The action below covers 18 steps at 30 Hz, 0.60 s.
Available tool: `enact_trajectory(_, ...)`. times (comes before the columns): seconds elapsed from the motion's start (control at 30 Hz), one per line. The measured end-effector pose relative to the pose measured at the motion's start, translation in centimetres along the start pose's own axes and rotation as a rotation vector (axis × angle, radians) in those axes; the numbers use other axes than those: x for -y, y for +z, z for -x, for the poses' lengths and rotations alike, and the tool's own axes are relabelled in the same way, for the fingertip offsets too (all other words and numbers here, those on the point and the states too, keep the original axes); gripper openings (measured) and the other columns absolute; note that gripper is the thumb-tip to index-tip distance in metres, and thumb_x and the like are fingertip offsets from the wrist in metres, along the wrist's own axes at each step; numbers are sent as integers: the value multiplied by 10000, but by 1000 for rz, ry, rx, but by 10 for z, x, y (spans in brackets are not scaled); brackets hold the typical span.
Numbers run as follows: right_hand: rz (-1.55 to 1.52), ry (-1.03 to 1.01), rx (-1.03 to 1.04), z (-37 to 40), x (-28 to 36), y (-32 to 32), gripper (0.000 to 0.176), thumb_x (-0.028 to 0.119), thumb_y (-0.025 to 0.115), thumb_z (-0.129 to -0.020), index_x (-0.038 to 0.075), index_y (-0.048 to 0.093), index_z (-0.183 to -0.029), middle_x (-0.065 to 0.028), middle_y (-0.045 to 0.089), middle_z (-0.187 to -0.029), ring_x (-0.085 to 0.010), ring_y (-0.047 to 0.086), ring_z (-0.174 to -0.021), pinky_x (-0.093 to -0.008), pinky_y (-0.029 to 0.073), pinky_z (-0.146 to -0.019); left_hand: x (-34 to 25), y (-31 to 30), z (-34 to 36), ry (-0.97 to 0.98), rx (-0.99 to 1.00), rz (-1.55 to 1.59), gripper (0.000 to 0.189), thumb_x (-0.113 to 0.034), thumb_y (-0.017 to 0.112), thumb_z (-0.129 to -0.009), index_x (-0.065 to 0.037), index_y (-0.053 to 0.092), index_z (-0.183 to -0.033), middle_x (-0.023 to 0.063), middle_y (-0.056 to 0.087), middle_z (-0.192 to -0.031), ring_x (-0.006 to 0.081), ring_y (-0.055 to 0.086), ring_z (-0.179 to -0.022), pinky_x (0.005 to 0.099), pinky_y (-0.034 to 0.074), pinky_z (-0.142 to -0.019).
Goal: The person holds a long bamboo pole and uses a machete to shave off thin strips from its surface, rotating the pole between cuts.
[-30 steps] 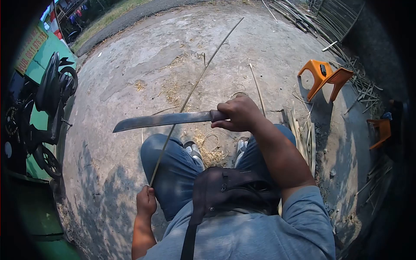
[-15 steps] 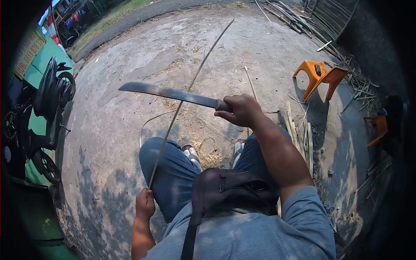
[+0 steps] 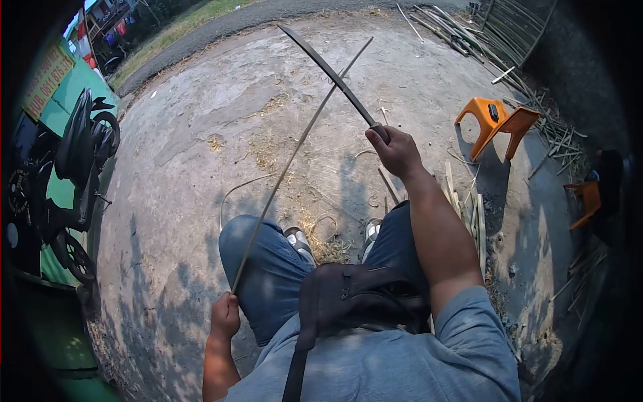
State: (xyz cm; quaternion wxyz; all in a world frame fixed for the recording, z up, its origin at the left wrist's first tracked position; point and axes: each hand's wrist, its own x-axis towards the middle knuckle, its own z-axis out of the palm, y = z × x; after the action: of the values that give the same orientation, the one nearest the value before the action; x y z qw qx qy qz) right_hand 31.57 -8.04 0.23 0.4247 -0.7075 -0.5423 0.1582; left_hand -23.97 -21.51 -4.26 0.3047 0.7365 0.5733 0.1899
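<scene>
My left hand (image 3: 226, 315) is closed round the near end of a long thin bamboo strip (image 3: 284, 167), beside my left knee. The strip slants forward and to the right, past the knee and over the concrete. My right hand (image 3: 396, 151) grips the dark handle of a machete (image 3: 328, 72), held out in front of my right knee. Its long blade points forward and left and crosses the strip near the strip's far end. A black bag (image 3: 355, 301) lies across my lap.
An orange plastic stool (image 3: 495, 124) with a small black object on it stands at right. Bamboo strips (image 3: 479, 224) lie beside my right leg, more along the right wall. Shavings (image 3: 321, 244) litter the ground between my shoes. A motorcycle (image 3: 74, 174) is parked at left.
My right hand has moved slightly right and forward, and the machete has swung from pointing left to pointing forward. It now crosses the strip farther out. My left hand has stayed in place.
</scene>
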Motion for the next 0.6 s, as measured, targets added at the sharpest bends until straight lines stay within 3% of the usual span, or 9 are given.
enact_trajectory(0.03, 1, -1, 5, 4, 2, -2, 626, 694, 627, -951, 76, 725, -932, -178, 729, -802, -364, 724, -778, -449, 547, -710, -1, 1, 0, -6, 6, -2, 648, -556, 404, -1110, 22, 546, -854, 106, 507, -662, 192, 501, -657, 391, 402, -605)
enact_trajectory(0.13, 129, -119, 109, 19, 14, 0, 609, 680, 641, -944, 77, 706, -896, -176, 707, -762, -391, 715, -756, -482, 546, -701, -2, 8, -2, 38, -43, 23, 651, -554, 418, -1100, 20, 523, -812, 217, 531, -658, 369, 555, -596, 451, 408, -577)
enact_trajectory(0.3, 295, -558, 164, 35, 33, 13, 528, 625, 724, -895, 116, 638, -784, -123, 672, -676, -375, 693, -667, -489, 534, -636, 3, 10, 0, 21, -56, -3, 643, -546, 417, -1101, 18, 514, -807, 227, 534, -662, 419, 570, -613, 466, 414, -579)
enact_trajectory(0.43, 323, -541, 163, 26, 36, 2, 527, 628, 730, -887, 116, 650, -793, -107, 669, -667, -359, 692, -658, -477, 532, -637, 4, 13, 0, 53, -99, -35, 631, -537, 422, -1101, 9, 509, -800, 231, 536, -661, 456, 577, -627, 479, 419, -575)
enact_trajectory(0.53, 216, -181, 151, 10, 28, -1, 585, 671, 665, -931, 90, 714, -886, -150, 705, -751, -361, 719, -759, -457, 550, -705, 6, 13, -1, 12, -81, -41, 625, -538, 434, -1099, 6, 511, -799, 221, 538, -656, 438, 586, -618, 475, 423, -569)
enact_trajectory(0.6, 74, -75, 74, 2, 17, 2, 603, 687, 638, -945, 91, 727, -922, -158, 715, -776, -352, 724, -782, -449, 547, -717, 2, 11, -2, 13, -76, -35, 623, -539, 439, -1098, 5, 516, -803, 216, 541, -652, 428, 590, -617, 472, 428, -572)
